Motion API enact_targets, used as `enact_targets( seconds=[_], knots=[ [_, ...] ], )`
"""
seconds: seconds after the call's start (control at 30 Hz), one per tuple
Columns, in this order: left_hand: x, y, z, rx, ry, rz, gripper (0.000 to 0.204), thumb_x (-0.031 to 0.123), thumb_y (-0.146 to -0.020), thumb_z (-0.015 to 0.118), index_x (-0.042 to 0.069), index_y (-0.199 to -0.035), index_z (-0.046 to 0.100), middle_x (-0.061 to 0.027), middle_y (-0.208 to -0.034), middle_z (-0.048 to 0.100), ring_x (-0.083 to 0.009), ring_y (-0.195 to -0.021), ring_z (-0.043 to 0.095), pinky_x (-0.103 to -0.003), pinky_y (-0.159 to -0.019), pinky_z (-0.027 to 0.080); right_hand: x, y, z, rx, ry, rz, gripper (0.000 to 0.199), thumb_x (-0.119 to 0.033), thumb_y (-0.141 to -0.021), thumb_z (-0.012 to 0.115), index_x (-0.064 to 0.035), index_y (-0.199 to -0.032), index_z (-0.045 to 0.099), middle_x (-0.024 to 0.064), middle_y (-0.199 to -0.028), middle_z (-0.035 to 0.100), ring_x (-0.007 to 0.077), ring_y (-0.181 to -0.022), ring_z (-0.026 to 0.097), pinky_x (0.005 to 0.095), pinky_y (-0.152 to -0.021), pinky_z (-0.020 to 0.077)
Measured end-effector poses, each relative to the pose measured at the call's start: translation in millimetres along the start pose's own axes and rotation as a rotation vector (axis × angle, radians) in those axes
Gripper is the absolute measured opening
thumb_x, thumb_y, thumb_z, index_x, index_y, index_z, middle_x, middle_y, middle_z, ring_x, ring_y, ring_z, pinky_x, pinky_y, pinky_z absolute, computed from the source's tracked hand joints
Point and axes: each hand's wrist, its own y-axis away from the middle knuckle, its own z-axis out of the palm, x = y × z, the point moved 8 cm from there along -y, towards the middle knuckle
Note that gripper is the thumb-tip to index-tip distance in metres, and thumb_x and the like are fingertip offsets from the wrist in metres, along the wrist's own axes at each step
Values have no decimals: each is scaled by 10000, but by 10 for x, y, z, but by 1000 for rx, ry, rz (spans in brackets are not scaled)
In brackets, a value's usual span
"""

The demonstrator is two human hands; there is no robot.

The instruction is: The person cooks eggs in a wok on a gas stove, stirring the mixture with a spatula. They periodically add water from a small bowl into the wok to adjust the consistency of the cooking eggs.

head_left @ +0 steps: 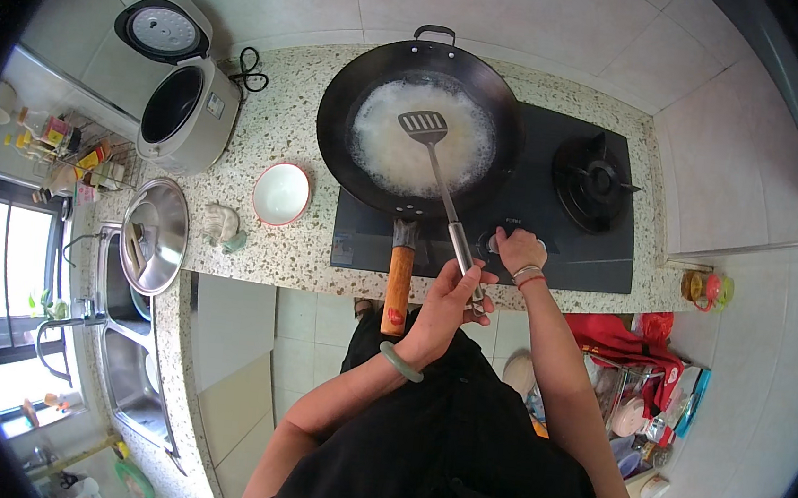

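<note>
A black wok (335, 139) sits on the dark glass hob (559, 263), with foamy, whitish liquid (384, 148) bubbling inside. My left hand (441, 314) is closed round the handle of a metal slotted spatula (443, 182), whose black-edged head is over the foam; whether it dips in is hard to tell. Beside that wrist, the wok's wooden handle (398, 287) points toward me. My right hand (519, 252) has its fingers round a control knob (491, 244) at the hob's front; the hand covers most of the knob.
Right of the wok is a second burner (600, 179). On the speckled counter stand a white bowl with a red rim (281, 194), an open rice cooker (206, 123) and a metal lid (168, 229). A double sink (127, 377) lies left; a loaded rack (628, 402) stands low right.
</note>
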Motion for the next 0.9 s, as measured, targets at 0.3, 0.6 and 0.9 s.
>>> enact_targets(
  seconds=[0.3, 0.6, 0.9],
  knots=[
    [-6, 29, -13, -2, -9, 0, 300, 274, -1022, 414, 62, -1233, 428, -68, -1081, 570, -117, -763, 568, -270, -635, 490, 17, 52, -48, 65, 18, -16, 572, -542, -922, 403, -66, -855, 712, 186, -929, 690, 363, -891, 666, 451, -766, 532],
    [51, 84, 35, -48, -40, 19, 294, 295, -1021, 413, 79, -1220, 433, -56, -1043, 572, -125, -777, 582, -286, -652, 506, -468, 860, -697, -390, -1075, -280, 540, -494, -949, 473, 7, -856, 654, 86, -761, 668, 180, -536, 608, 301, -530, 521],
    [224, 95, 213, -317, -231, 99, 359, 300, -1021, 400, 46, -1274, 418, -59, -1043, 549, -152, -839, 622, -290, -686, 579, -896, 1355, -1373, -245, -1106, -592, 235, -206, -915, 594, 19, -980, 616, 82, -765, 685, 164, -554, 634, 304, -552, 501]
  ],
)
